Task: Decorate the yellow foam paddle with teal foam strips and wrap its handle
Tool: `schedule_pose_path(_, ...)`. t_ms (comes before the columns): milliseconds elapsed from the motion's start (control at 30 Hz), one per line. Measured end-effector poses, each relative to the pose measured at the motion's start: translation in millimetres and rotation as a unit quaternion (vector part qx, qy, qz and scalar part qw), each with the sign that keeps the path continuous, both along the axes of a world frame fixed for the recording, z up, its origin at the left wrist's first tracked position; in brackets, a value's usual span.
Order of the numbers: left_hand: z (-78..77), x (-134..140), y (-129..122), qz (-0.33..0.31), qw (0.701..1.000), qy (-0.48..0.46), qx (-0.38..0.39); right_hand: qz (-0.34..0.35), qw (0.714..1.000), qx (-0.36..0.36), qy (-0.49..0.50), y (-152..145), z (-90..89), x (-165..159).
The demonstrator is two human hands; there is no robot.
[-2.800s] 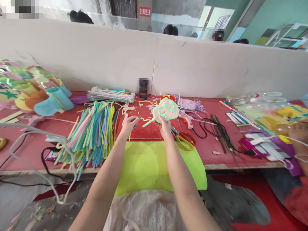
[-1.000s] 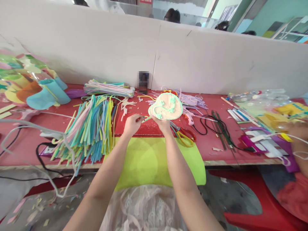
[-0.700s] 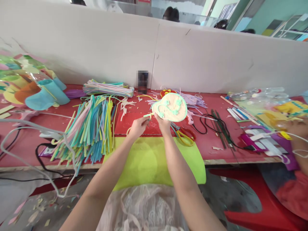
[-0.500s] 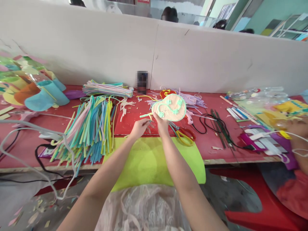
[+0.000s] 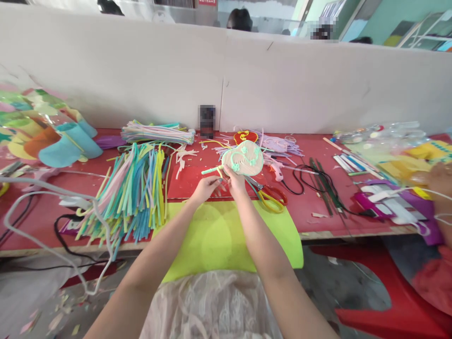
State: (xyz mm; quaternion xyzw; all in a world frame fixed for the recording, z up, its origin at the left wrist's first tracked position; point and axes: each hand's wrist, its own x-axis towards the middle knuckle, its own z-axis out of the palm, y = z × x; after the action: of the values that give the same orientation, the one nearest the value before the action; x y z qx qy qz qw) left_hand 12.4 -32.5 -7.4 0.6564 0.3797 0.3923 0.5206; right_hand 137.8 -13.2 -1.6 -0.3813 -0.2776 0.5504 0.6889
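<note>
A round hand fan (image 5: pixel 247 162), apparently made of fuzzy chenille stems, is pale peach with mint-green edging, flowers and a curling stem. My right hand (image 5: pixel 236 182) grips it at the neck, where the mint handle (image 5: pixel 209 171) starts and points left. Just below that handle, my left hand (image 5: pixel 206 188) is closed in a pinch on a short yellow chenille stem (image 5: pixel 221 173) by the neck. Its fingertips lie close to my right hand. Under both hands is a red board (image 5: pixel 183 181), with scissors (image 5: pixel 270 197) with yellow and red handles beside my right wrist.
Bundles of coloured chenille stems (image 5: pixel 127 188) lie at left, near a white cable (image 5: pixel 52 245). A pink glue gun (image 5: pixel 277 172) and black cord (image 5: pixel 319 176) lie at right. Another person's arm (image 5: pixel 441 193) is at the far right. A yellow-green sheet (image 5: pixel 226 235) hangs over the table edge.
The fan has tipped, so its face looks narrower, and it has shifted slightly left. Both hands stay close together at its neck. The view has moved a little.
</note>
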Motion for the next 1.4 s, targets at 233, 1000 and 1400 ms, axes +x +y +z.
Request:
schedule_pose_path(233, 17.1, -6.0, -11.9, 0.197, 0.918, 0.205, 0.276, -0.049, 0.997, 0.048, -0.037, 3.5, 4.4, 3.6)
schedule_pose_path(1000, 28.0, -22.9, -6.4, 0.286, 0.902, 0.183, 0.265, 0.072, 0.973, 0.095, -0.198, -7.8, 8.4, 4.0)
schedule_pose_path(1400, 23.2, -22.7, -3.1, 0.307, 0.908, 0.15, 0.243, 0.119, 0.968, 0.094, -0.201, -5.5, 1.5, 4.7)
